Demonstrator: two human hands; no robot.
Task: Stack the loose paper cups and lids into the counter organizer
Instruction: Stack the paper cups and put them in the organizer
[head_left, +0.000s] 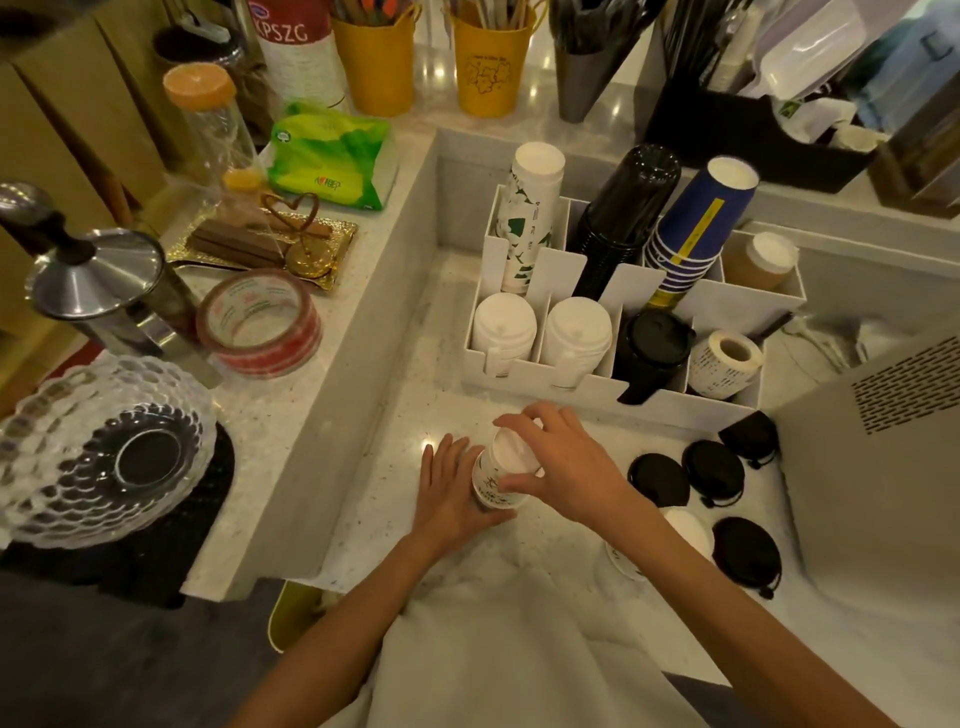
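Note:
An upside-down white paper cup (498, 470) with green print stands on the counter in front of me. My left hand (451, 493) wraps its left side. My right hand (563, 467) pinches its top rim from the right. Behind it stands the white organizer (519, 371), with stacks of white printed cups (530, 208), black cups (626, 213) and blue cups (696, 223), plus white lids (504, 325) and black lids (654, 343). Several loose black lids (711, 470) lie to the right. Another white cup (680, 530) sits partly hidden under my right forearm.
A grey machine (878, 467) stands at the right edge. On the raised ledge to the left are a tape roll (260, 325), a glass bowl (98, 452), a metal jug (98, 280) and a green tissue pack (332, 156). Yellow buckets (382, 62) stand behind.

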